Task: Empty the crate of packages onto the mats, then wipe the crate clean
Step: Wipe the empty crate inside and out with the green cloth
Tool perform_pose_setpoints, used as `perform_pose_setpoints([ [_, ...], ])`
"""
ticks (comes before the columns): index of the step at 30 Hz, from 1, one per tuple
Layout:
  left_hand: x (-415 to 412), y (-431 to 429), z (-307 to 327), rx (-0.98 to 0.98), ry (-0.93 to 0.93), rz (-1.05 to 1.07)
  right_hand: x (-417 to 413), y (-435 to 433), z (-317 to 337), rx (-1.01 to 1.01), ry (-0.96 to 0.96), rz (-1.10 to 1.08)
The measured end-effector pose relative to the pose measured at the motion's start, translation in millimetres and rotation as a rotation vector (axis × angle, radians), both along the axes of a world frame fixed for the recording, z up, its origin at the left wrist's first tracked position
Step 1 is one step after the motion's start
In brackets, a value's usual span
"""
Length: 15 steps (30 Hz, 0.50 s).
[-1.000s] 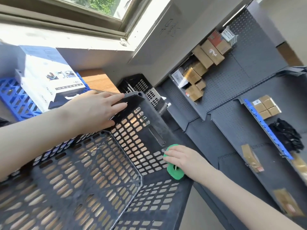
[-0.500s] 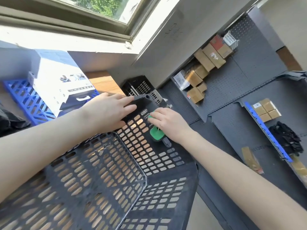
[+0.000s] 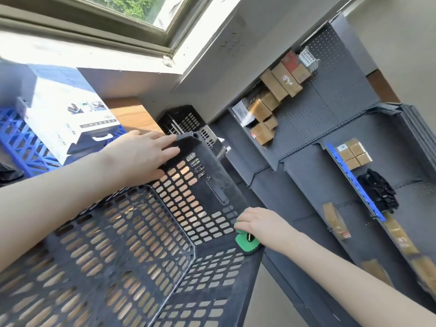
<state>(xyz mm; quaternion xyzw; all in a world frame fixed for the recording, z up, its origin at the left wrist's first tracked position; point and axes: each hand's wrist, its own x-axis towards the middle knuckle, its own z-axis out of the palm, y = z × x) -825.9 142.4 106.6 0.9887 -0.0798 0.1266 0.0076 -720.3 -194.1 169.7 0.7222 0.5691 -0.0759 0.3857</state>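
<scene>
Crate (image 3: 132, 232): black, slotted, no packages inside, tilted over the worktop (image 3: 132, 114).
Left hand (image 3: 146, 156): fingers spread flat on the crate's top corner, steadying it.
Right hand (image 3: 262, 223): curled over a green sponge (image 3: 246, 241).
Change: the sponge has slid down the end wall, from near the left hand to the lower corner.
Judgement: emptying done, wiping under way.

black slotted crate (image 3: 213, 182), empty, open side up, green sponge (image 3: 245, 242) touching the near end of its right wall
</scene>
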Motion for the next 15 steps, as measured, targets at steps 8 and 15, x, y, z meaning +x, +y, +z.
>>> perform_pose_setpoints([
  [8,4,0,-4,0.018,-0.015,-0.016,-3,11,-67,-0.175,0.02,-0.039],
  [15,7,2,-10,-0.006,-0.044,-0.012,0,40,-110,-0.354,0.082,-0.029],
])
